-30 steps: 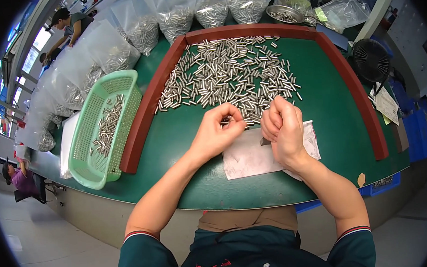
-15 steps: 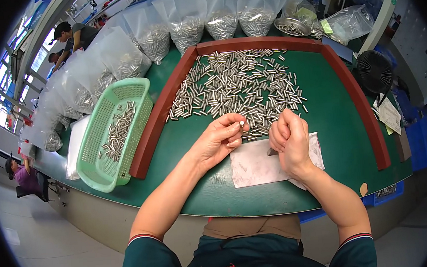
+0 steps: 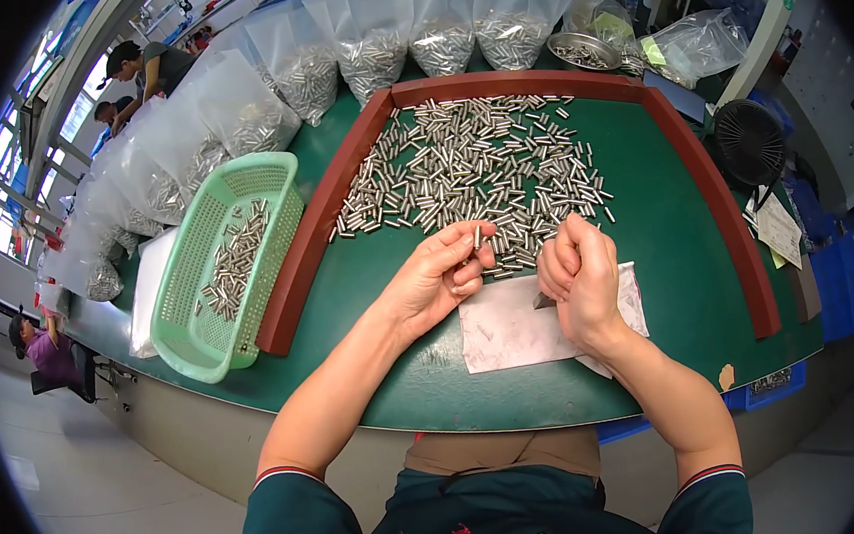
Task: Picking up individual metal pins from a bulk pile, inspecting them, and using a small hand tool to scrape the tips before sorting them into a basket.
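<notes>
at left, the pale green basket, partly filled with metal pins, stands outside the red-brown frame. your left forearm slants up and inward from the lower edge; the left hand is turned inward, thumb and forefinger pinched together on one metal pin, the other fingers curled loosely beneath. the pin is raised in front of the near edge of the pin heap, which lies on the green table inside the frame. beside it, your right forearm leans up and inward; the right hand is folded into a fist above the white cloth. a dark piece shows below its fingers; whether the fist grips it, you cannot tell.

compared with half a second earlier, the pin at your left fingertips now presents its length, nearly upright, where its round end faced you; your right fist keeps its place and shape.
</notes>
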A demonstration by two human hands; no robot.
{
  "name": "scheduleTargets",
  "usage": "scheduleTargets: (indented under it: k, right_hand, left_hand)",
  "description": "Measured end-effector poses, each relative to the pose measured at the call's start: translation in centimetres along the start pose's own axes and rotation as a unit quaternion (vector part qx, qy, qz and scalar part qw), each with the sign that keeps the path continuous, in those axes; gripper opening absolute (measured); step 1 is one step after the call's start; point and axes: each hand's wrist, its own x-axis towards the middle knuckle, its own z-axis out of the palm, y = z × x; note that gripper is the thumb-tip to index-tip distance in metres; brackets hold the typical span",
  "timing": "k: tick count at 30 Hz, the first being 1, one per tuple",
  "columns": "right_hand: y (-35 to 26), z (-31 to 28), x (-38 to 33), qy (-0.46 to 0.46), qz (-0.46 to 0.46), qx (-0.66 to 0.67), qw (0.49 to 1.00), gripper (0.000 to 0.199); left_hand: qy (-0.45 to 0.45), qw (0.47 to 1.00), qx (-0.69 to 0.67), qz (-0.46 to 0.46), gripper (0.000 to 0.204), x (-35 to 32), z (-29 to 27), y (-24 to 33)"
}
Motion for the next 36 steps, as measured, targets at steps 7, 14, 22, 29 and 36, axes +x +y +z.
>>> scheduleTargets:
  k: [7,14,22,29,36]
  right_hand:
    - [0.0,0.0,0.0,0.001,-0.001,-0.004,1.0,0.04]
    - [0.0,0.0,0.0,-0.004,-0.003,-0.004,1.0,0.041]
    - [0.0,-0.2,0.1,-0.002,0.007,0.004,1.0,0.04]
    - [-0.1,0.1,0.0,-0.005,0.008,0.008,1.0,0.039]
    - [0.0,-0.2,0.2,0.007,0.008,0.01,1.0,0.038]
  left_hand:
    - [0.024,1.0,0.001,-0.014,0.025,-0.1,0.0,0.1]
    - [0.068,0.997,0.038,0.012,0.024,-0.4,0.7,0.3]
    - [0.162,0.757,0.619,0.128,0.011,-0.6,1.2,-0.2]
    - [0.067,0.621,0.725,0.291,0.015,-0.1,0.7,-1.5]
    - [0.105,0.779,0.586,0.197,0.008,0.0,1.3,-1.0]
